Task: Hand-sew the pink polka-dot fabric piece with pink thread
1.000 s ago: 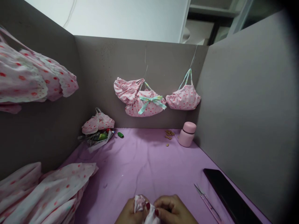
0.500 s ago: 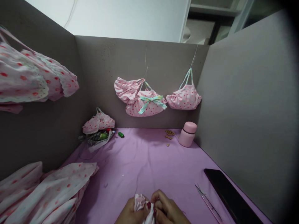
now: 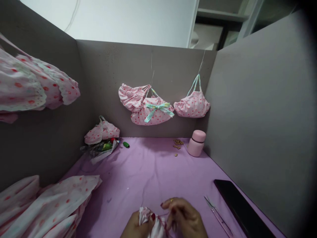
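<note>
While our left grip (image 3: 136,227) is closed on a gathered piece of pale pink-and-white cloth (image 3: 157,229), thumb pressed against it, our right grip (image 3: 186,216) sits just beside that cloth, its fingers loosely curled and partly spread; it is blurred, and we cannot tell whether it has hold of anything. The cloth shows between our two grips, over the purple worktop (image 3: 119,175). To the right of our right grip lies a slim pink-handled tool (image 3: 215,210), its pointed end away from us, and farther right a long black slab (image 3: 241,206). Well to the left of our left grip we see a heap of dotted fabric (image 3: 56,205).

Well ahead of our grips and to the right, a pink flask (image 3: 196,144) stands upright, with small brown pieces (image 3: 177,142) just left of it. Ahead and to the left of our grips lie a small green object (image 3: 126,144) and a plastic bag (image 3: 102,154). Higher up ahead, a dotted pouch with a mint bow (image 3: 156,114) hangs before the grey panel (image 3: 99,89).
</note>
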`<action>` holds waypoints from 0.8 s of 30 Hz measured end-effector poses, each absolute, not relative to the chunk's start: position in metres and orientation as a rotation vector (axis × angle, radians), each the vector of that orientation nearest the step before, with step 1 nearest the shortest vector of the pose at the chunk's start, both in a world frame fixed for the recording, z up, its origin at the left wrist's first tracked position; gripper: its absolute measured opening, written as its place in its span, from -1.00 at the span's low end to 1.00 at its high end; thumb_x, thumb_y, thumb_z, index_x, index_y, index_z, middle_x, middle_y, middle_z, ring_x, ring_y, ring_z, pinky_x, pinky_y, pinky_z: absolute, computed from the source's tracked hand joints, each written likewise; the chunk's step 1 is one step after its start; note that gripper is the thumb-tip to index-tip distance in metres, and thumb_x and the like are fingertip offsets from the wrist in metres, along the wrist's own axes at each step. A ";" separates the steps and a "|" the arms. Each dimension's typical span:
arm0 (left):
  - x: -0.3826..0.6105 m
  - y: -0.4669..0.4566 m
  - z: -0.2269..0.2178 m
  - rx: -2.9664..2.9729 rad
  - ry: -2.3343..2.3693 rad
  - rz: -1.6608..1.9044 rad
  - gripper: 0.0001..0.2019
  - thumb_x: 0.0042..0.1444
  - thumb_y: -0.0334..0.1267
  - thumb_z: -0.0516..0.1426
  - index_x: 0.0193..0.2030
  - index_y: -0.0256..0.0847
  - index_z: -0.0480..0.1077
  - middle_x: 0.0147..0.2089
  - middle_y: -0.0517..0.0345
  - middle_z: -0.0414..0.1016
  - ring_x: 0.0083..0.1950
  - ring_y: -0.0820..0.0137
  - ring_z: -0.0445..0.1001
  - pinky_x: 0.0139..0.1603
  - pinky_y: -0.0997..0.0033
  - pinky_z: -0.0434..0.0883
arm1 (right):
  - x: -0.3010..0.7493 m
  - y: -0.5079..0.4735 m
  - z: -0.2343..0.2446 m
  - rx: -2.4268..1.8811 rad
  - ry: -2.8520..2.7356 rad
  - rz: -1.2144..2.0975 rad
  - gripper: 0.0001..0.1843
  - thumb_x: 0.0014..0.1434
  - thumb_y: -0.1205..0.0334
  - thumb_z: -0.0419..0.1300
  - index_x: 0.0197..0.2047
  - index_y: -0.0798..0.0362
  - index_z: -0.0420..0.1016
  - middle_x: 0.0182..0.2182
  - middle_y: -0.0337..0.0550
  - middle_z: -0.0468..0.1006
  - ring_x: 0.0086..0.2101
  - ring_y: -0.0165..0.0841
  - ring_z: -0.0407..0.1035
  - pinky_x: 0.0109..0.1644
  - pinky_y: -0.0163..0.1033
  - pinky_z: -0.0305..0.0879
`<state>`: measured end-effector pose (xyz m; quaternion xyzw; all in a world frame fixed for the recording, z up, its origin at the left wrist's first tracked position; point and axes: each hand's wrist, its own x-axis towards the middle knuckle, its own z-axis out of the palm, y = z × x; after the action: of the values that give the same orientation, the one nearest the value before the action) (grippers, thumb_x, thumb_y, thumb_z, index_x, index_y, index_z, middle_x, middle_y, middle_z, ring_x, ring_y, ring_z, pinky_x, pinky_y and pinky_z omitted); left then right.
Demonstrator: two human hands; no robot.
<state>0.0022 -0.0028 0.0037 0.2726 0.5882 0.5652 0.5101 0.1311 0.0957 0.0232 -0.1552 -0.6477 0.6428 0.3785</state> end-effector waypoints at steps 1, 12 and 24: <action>0.002 -0.003 0.004 0.625 1.403 1.376 -0.59 -0.17 0.14 0.21 -0.51 -0.19 0.28 -0.54 0.29 0.24 -0.44 0.42 0.21 -0.35 0.41 0.20 | 0.134 0.099 0.030 -0.482 -1.468 1.808 -0.69 0.21 -0.07 0.16 -0.39 -0.01 0.39 -0.61 -0.30 0.44 -0.69 -0.50 0.31 -0.63 -0.45 0.19; -0.004 -0.006 0.006 0.629 1.415 1.432 -0.66 -0.11 0.02 0.22 -0.52 -0.25 0.36 -0.54 0.25 0.28 -0.45 0.42 0.21 -0.36 0.41 0.18 | 0.195 0.169 0.077 -0.138 -0.303 2.097 -0.70 -0.03 0.55 0.31 -0.32 0.03 0.35 -0.60 -0.45 0.35 -0.66 -0.59 0.32 -0.59 -0.55 0.32; -0.006 -0.004 -0.001 0.612 1.518 1.480 -0.68 -0.12 0.00 0.22 -0.50 -0.25 0.36 -0.54 0.27 0.27 -0.43 0.41 0.21 -0.33 0.41 0.19 | 0.250 0.197 0.059 0.019 -0.323 1.682 -0.76 0.12 0.47 0.28 -0.46 -0.04 0.41 -0.70 -0.60 0.44 -0.76 -0.68 0.32 -0.22 -0.49 0.50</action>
<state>-0.0059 -0.0035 -0.0005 0.2476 0.6140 0.5988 0.4507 0.2505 0.1966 0.0591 0.0085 -0.1425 0.7418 0.6553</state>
